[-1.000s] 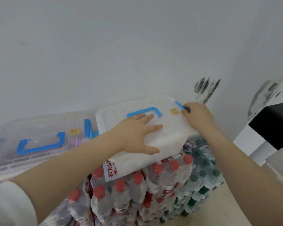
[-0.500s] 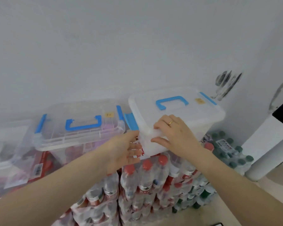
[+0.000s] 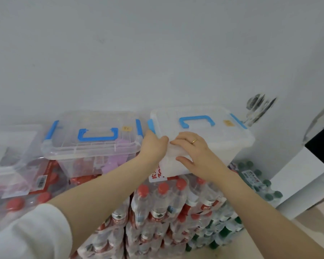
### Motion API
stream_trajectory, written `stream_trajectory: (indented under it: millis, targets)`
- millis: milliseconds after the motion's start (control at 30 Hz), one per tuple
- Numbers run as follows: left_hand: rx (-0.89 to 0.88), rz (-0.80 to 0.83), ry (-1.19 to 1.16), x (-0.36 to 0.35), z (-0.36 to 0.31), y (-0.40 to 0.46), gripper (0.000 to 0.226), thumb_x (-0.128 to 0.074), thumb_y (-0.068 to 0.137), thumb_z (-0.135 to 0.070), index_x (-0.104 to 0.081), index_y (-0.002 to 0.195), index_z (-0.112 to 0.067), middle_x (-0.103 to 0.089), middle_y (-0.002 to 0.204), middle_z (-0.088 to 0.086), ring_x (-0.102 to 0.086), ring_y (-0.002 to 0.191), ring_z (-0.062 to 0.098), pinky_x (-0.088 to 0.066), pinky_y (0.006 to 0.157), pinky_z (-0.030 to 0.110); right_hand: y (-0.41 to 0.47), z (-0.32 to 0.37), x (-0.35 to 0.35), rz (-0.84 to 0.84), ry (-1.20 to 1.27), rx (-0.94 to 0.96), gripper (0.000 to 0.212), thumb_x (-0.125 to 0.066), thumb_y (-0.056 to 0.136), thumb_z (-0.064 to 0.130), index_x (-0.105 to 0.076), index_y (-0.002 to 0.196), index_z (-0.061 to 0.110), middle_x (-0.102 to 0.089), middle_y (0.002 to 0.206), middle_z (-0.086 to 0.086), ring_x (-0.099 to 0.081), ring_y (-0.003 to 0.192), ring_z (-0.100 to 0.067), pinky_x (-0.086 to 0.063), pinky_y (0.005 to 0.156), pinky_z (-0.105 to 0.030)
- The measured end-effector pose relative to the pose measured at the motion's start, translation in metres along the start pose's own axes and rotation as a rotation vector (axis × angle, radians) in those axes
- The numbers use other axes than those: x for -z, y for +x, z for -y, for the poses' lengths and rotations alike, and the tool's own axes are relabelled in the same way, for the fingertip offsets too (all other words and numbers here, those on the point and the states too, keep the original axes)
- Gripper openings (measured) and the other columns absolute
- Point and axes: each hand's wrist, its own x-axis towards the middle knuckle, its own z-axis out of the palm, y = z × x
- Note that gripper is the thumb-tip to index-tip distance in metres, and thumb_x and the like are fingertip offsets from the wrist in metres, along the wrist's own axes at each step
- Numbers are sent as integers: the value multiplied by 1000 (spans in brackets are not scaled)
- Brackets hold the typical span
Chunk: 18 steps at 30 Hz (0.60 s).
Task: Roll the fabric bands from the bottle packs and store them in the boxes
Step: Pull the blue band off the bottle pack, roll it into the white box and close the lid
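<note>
The white lidded storage box (image 3: 209,146) is sitting on shrink-wrapped packs of red-capped water bottles (image 3: 163,204), at about one o'clock from the frame's centre. The left hand (image 3: 153,146) is curling its fingers over the box's near left corner, gripping the lid edge. The right hand (image 3: 195,154), wearing a gold ring (image 3: 194,141), is clasping the front rim, thumb underneath. At nine o'clock of it, a clear box (image 3: 94,144) with a blue handle is holding purple fabric (image 3: 118,156).
</note>
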Motion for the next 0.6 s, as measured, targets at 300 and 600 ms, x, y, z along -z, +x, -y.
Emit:
stream_trajectory:
  millis: [300, 600]
  targets:
    - [-316, 84, 461, -4, 3, 11, 55, -33, 96, -7, -13, 147, -11, -12, 153, 16, -23, 138, 35, -27, 111, 39, -35, -59, 21, -94, -351, -191, 66, -26, 90, 63, -61, 107, 10, -61, 112, -8, -38, 122, -23, -11, 113, -36]
    - [-847, 260, 1002, 18, 17, 21, 87, -22, 71, -73, -34, 142, -24, -26, 153, 0, -18, 142, 20, -3, 112, 28, -30, -78, 22, -164, -296, -287, 66, -27, 85, 68, -61, 117, 21, -61, 113, -9, -40, 110, -17, -22, 96, -33]
